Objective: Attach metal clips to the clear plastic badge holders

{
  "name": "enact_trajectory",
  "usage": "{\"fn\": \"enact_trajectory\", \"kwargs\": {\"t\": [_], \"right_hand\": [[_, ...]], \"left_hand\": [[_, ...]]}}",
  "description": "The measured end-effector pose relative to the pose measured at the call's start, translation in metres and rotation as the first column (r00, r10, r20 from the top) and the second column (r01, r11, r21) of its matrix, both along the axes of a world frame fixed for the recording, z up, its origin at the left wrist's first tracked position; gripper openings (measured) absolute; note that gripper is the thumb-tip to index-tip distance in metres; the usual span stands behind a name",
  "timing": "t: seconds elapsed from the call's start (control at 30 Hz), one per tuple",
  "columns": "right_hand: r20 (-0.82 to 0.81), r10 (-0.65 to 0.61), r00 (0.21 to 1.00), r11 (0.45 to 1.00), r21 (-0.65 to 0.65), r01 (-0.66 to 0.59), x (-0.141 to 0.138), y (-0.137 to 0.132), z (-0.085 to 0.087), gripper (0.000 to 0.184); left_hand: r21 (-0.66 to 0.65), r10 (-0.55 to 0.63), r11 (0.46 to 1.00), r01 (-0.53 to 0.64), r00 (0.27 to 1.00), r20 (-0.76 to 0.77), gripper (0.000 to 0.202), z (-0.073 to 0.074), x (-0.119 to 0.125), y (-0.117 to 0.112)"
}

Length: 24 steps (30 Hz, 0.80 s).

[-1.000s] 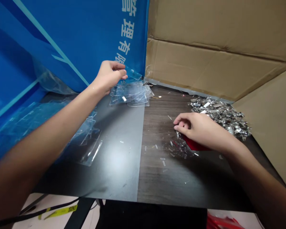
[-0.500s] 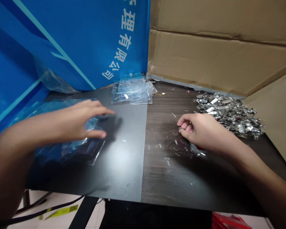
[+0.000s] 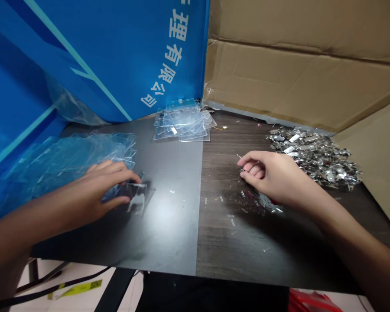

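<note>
My left hand (image 3: 112, 186) has its fingers and thumb on a clear plastic badge holder (image 3: 139, 200), which looks tilted off the dark table and is partly blurred. Beside this hand spreads a heap of overlapping clear badge holders (image 3: 74, 151), bluish against the panel. Over the wooden half of the table, my right hand (image 3: 261, 173) is closed in a pinch. A small shiny tip of what looks like a metal badge clip shows at its fingertips; the rest is hidden in the palm. Behind that hand lies a pile of metal badge clips with clear straps (image 3: 325, 162).
A smaller stack of badge holders (image 3: 183, 123) sits at the back by the blue panel (image 3: 123, 52). Small clear slivers (image 3: 232, 222) lie scattered at centre right. A cardboard wall (image 3: 295, 82) closes the back right. The table's front edge runs below both hands.
My left hand has come down and closed on a badge holder at the heap's near edge, pulling it slightly right. My right hand stays nearly in place, still pinching.
</note>
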State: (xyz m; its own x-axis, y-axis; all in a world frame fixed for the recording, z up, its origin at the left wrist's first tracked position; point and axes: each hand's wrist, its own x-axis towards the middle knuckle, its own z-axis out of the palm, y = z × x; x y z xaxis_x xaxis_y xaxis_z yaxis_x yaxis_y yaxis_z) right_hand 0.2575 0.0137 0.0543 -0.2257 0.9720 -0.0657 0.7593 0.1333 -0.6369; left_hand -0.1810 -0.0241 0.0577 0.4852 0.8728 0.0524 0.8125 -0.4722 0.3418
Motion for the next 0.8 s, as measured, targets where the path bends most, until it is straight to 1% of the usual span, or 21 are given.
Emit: {"fn": "enact_trajectory", "kwargs": {"t": [0.03, 0.07, 0.1, 0.13, 0.17, 0.2, 0.23, 0.27, 0.3, 0.33, 0.37, 0.43, 0.5, 0.57, 0.63, 0.8], "right_hand": [[-0.061, -0.010, 0.998, 1.000, -0.004, 0.010, 0.000, -0.001, 0.000, 0.014], [-0.130, -0.014, 0.991, 1.000, -0.006, 0.013, -0.001, -0.001, 0.000, 0.016], [-0.200, -0.011, 0.980, 1.000, -0.006, 0.010, -0.002, -0.003, 0.001, 0.019], [-0.263, -0.006, 0.965, 1.000, -0.002, 0.006, -0.002, -0.004, 0.001, 0.022], [-0.316, 0.000, 0.949, 1.000, -0.001, 0.000, -0.004, -0.005, 0.002, 0.024], [-0.358, 0.002, 0.934, 1.000, -0.009, -0.005, -0.005, -0.007, 0.003, 0.025], [-0.397, -0.006, 0.918, 1.000, -0.030, -0.006, -0.007, -0.008, 0.003, 0.025], [-0.436, -0.023, 0.900, 0.998, -0.061, -0.004, -0.009, -0.009, 0.003, 0.026], [-0.473, -0.047, 0.880, 0.995, -0.099, -0.001, -0.011, -0.009, 0.003, 0.026], [-0.506, -0.075, 0.859, 0.991, -0.133, 0.008, -0.013, -0.010, 0.002, 0.027], [-0.536, -0.106, 0.838, 0.987, -0.160, 0.023, -0.016, -0.009, 0.000, 0.027], [-0.588, -0.166, 0.792, 0.980, -0.191, 0.064, -0.019, -0.008, -0.006, 0.030], [-0.638, -0.217, 0.739, 0.973, -0.206, 0.108, -0.022, -0.006, -0.014, 0.037], [-0.675, -0.241, 0.698, 0.969, -0.211, 0.132, -0.023, -0.004, -0.022, 0.046], [-0.696, -0.237, 0.678, 0.971, -0.191, 0.143, -0.025, -0.004, -0.029, 0.050], [-0.739, -0.169, 0.652, 0.984, -0.093, 0.149, -0.028, -0.008, -0.035, 0.045]], "left_hand": [[-0.030, 0.024, 0.999, -0.022, 0.996, 0.083, 0.022, 0.008, 0.015, 0.002], [-0.160, 0.056, 0.986, -0.042, 0.995, 0.088, 0.022, 0.015, 0.031, 0.003], [-0.242, 0.086, 0.969, -0.045, 0.984, 0.159, 0.024, 0.021, 0.048, 0.005], [-0.308, 0.132, 0.950, -0.044, 0.953, 0.272, 0.024, 0.024, 0.065, 0.007], [-0.359, 0.156, 0.933, -0.001, 0.902, 0.402, 0.024, 0.025, 0.082, 0.010], [-0.423, 0.179, 0.905, 0.057, 0.848, 0.499, 0.023, 0.022, 0.099, 0.013], [-0.469, 0.195, 0.872, 0.142, 0.778, 0.598, 0.023, 0.016, 0.115, 0.016], [-0.488, 0.214, 0.841, 0.235, 0.683, 0.699, 0.025, 0.008, 0.130, 0.019], [-0.494, 0.237, 0.813, 0.310, 0.597, 0.766, 0.028, -0.002, 0.143, 0.022], [-0.484, 0.264, 0.800, 0.355, 0.516, 0.815, 0.029, -0.012, 0.154, 0.025], [-0.482, 0.297, 0.789, 0.381, 0.450, 0.842, 0.028, -0.023, 0.162, 0.027], [-0.450, 0.328, 0.790, 0.417, 0.333, 0.884, 0.030, -0.041, 0.173, 0.028], [-0.415, 0.322, 0.805, 0.424, 0.275, 0.906, 0.033, -0.052, 0.175, 0.026], [-0.386, 0.298, 0.817, 0.429, 0.259, 0.919, 0.035, -0.056, 0.173, 0.023], [-0.374, 0.292, 0.819, 0.434, 0.246, 0.924, 0.036, -0.055, 0.169, 0.019], [-0.389, 0.328, 0.824, 0.412, 0.214, 0.920, 0.038, -0.054, 0.165, 0.018]]}}
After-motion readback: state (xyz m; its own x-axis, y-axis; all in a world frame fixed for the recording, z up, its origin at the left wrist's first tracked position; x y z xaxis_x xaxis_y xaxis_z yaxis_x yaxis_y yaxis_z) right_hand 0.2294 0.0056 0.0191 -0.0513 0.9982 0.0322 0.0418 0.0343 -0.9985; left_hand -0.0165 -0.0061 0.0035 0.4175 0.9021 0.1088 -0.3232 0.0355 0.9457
